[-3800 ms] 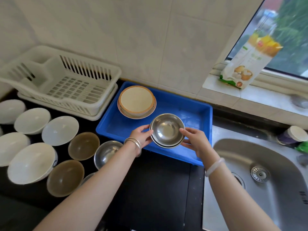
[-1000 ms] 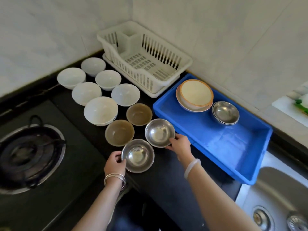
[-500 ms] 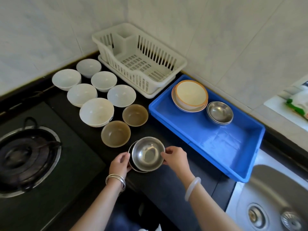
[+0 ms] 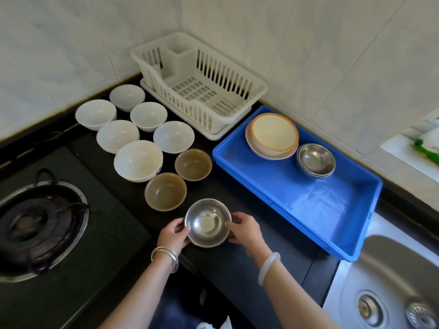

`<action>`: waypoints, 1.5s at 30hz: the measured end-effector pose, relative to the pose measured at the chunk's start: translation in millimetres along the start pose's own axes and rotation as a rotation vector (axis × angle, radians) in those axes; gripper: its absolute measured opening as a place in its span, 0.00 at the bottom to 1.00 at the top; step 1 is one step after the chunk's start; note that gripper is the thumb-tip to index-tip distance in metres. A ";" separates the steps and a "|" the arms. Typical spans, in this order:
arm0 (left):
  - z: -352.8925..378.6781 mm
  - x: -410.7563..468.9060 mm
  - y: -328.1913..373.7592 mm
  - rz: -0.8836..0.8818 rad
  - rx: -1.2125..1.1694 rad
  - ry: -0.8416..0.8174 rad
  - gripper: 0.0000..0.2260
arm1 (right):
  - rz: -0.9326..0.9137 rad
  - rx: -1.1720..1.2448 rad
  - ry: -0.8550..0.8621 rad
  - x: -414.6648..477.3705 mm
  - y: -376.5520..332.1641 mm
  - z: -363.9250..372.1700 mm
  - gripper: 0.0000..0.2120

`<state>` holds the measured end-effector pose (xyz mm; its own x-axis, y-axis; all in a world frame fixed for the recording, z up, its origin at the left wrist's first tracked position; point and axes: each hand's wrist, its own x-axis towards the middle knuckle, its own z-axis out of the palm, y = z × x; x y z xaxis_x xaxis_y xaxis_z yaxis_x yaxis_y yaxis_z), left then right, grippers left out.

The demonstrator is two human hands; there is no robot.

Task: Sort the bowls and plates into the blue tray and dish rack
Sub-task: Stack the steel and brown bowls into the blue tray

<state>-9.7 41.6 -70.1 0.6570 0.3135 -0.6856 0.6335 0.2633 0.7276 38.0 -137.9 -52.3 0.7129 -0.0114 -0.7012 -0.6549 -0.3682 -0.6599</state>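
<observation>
Steel bowls (image 4: 207, 223): nested pair with a doubled rim showing. The left hand (image 4: 174, 236) and right hand (image 4: 244, 231) grip opposite sides, fingers curled over the edges, above the black counter (image 4: 237, 269); whether the pair is resting or lifted cannot be told.
Just beyond the grip, slightly left: two brown bowls (image 4: 165, 191), standing between the grip and the six white bowls (image 4: 138, 160).
Far beyond, in the corner: white dish rack (image 4: 228, 81).
Beyond and right of the grip: blue tray (image 4: 320, 205), with a cream orange-rimmed stack (image 4: 273, 135) and a second steel stack (image 4: 316, 160) side by side at its far end.
Far left: gas burner (image 4: 40, 224).
Far right: sink (image 4: 392, 281).
</observation>
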 end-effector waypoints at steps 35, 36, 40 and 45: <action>340.2 26.2 147.4 0.205 0.336 -0.391 0.10 | -0.098 0.534 0.556 59.1 -51.6 -272.2 0.06; 345.8 30.0 147.6 0.215 0.372 -0.389 0.09 | -0.090 0.527 0.568 65.5 -53.0 -274.9 0.06; 358.6 41.8 144.1 0.325 0.587 -0.342 0.08 | -0.069 0.477 0.620 84.8 -54.7 -280.6 0.07; 364.0 42.8 135.6 0.461 0.869 -0.275 0.10 | -0.047 0.386 0.662 98.3 -49.3 -280.2 0.10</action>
<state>253.1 -241.3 -10.2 0.9135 -0.0322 -0.4056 0.3010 -0.6173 0.7269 210.6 -381.4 -13.0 0.6642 -0.6026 -0.4423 -0.5743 -0.0327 -0.8180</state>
